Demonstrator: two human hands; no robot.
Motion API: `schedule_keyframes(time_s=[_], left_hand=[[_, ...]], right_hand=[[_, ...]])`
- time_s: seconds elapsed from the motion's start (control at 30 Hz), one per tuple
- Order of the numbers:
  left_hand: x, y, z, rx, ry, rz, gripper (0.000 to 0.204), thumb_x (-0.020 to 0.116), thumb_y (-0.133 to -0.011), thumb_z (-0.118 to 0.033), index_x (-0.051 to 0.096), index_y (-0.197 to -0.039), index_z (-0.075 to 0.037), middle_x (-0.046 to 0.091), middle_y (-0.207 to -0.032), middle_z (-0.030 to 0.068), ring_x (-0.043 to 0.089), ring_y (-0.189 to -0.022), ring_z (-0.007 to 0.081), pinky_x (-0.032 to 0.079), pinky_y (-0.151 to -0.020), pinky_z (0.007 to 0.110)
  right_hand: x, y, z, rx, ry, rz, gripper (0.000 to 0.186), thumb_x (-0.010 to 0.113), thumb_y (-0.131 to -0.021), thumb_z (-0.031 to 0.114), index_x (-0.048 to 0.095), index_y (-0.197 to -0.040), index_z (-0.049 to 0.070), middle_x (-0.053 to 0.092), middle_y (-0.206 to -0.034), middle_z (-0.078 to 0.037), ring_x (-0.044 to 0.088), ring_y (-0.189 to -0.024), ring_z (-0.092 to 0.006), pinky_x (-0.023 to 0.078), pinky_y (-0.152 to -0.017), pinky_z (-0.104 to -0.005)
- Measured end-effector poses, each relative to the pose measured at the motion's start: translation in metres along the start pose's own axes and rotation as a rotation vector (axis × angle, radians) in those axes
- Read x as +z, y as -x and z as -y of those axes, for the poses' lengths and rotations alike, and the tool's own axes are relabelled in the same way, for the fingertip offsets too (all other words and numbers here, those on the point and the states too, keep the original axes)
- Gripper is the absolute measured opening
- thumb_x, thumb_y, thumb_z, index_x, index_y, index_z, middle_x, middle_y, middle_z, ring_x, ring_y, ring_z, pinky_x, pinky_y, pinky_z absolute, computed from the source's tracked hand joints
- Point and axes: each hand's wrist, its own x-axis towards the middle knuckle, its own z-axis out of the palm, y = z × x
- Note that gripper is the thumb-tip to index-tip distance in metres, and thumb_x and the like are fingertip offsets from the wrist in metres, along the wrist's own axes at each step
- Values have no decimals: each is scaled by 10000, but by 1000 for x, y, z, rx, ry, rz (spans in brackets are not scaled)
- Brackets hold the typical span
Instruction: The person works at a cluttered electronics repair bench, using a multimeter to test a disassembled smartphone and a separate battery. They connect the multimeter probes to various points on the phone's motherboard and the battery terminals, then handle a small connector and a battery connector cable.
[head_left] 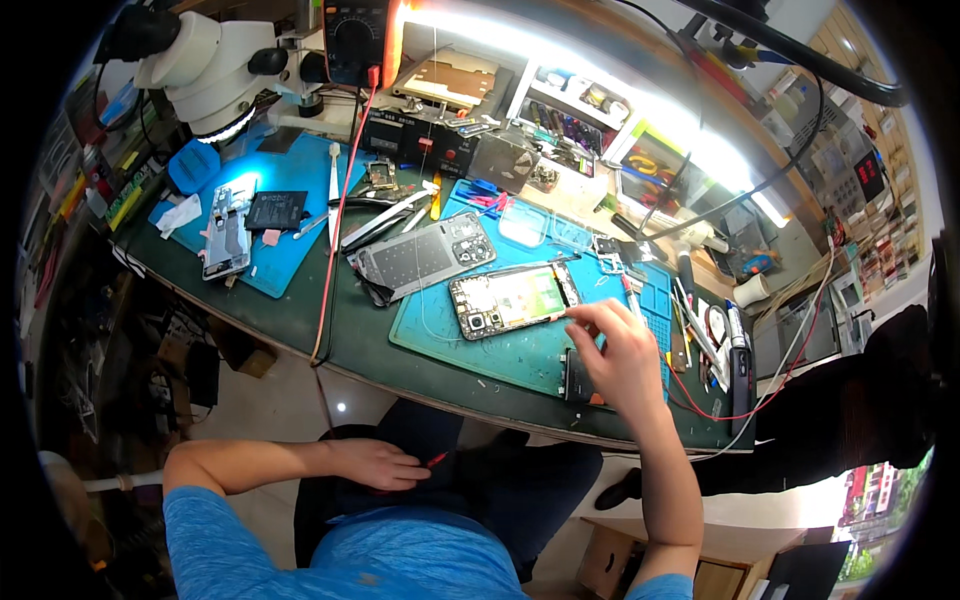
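An opened phone (pixel 505 300), its inner boards showing, lies on the blue mat (pixel 445 355). My right hand (pixel 620 365) reaches to its right end, thumb and index finger drawn close at the edge; what is between them is too small to make out. A black part (pixel 576 385) lies beneath that hand. Just behind the phone, a detached grey phone panel (pixel 420 260) rests at a slant. My left hand (pixel 390 465) is low over my lap, fingers curled round a small red tool (pixel 437 460).
A microscope (pixel 205 70) lights another phone frame (pixel 225 235) beside a black battery (pixel 277 210). A multimeter (pixel 350 40) with a red lead stands at the back. Tools (pixel 705 340) crowd the bench's right end. Another person's dark-clothed legs (pixel 775 460) are at the right.
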Motion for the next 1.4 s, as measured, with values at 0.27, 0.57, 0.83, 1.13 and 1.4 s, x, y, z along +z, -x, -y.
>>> schedule_keyframes(time_s=[0.27,0.57,0.83,1.13,1.4], left_hand=[[-50,-34,-17,-168,-118,-299,406,650,-980,-117,700,-1382,-117,643,-1502,116,745,-1092,228,631,-912,314],[-194,-100,22,-601,-268,-728,453,793,-877,-79,715,-1320,-34,715,-1215,104,697,-1055,288,559,-876,417],[-206,-136,81,-782,-336,-443,826,888,-814,-357,567,-1491,-9,645,-1323,131,619,-1212,293,473,-1064,412],[-225,-123,100,-632,-132,-255,832,888,-827,-269,527,-1540,-38,632,-1316,165,607,-1239,326,457,-1093,454],[-236,-131,92,-718,-201,-152,850,886,-799,-335,555,-1511,-8,626,-1222,161,615,-1133,320,487,-1035,460]], right_hand=[[10,-53,-62,95,241,-6,116,744,-971,145,776,-1079,119,742,-1066,-77,737,-948,-310,572,-856,-417],[20,-90,-87,-46,287,172,130,744,-974,198,737,-1089,136,687,-1057,-93,712,-979,-344,567,-841,-453],[26,-87,-97,-244,365,114,69,734,-975,186,731,-1028,142,676,-1024,-54,713,-985,-301,584,-836,-423],[18,-83,-94,-314,471,124,84,734,-958,152,683,-1006,105,646,-987,-82,706,-944,-303,587,-814,-419],[-12,-38,-98,119,37,150,135,725,-983,154,719,-1057,41,745,-1003,-132,719,-835,-306,582,-791,-405]])
